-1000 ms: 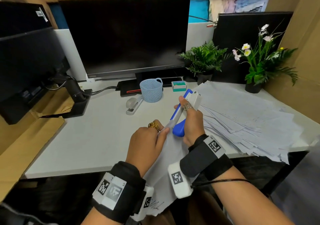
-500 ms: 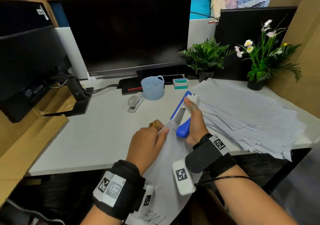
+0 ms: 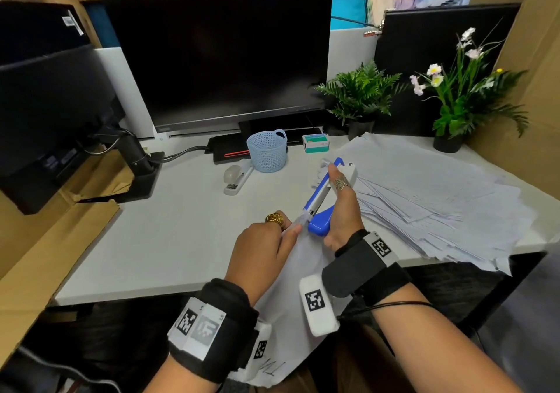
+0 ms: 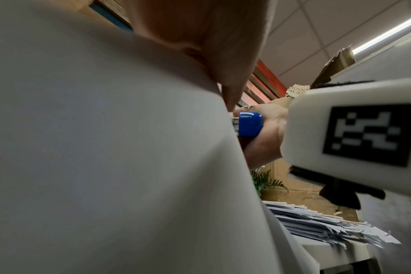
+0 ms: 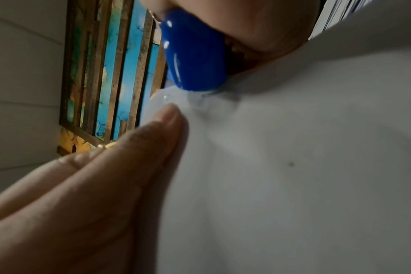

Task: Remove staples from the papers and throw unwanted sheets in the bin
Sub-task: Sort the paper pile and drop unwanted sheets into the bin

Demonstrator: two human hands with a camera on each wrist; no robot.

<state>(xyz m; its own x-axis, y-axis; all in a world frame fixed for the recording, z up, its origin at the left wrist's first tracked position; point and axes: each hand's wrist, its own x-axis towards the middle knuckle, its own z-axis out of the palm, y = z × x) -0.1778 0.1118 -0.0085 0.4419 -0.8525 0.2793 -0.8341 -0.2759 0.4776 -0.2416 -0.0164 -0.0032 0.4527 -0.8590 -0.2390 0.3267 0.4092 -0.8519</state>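
Observation:
My left hand (image 3: 266, 247) pinches the top corner of a white stapled sheet set (image 3: 291, 317) that hangs down over the desk's front edge. In the left wrist view this paper (image 4: 106, 157) fills most of the frame. My right hand (image 3: 339, 211) grips a blue and white staple remover (image 3: 321, 201), its blue nose against the pinched corner. The right wrist view shows the blue nose (image 5: 192, 52) touching the paper (image 5: 293, 166) beside my left fingers (image 5: 120, 166). The staple itself is hidden.
A big loose pile of papers (image 3: 424, 198) covers the desk's right side. A blue mesh basket (image 3: 268, 153), a grey stapler (image 3: 236, 177) and a staple box (image 3: 315, 143) stand behind my hands. Monitors (image 3: 218, 56) and two potted plants (image 3: 363, 98) line the back. No bin is in view.
Both hands stay joined at the paper's corner with the remover pressed against it. The view has shifted slightly; the grip on paper and tool looks the same.

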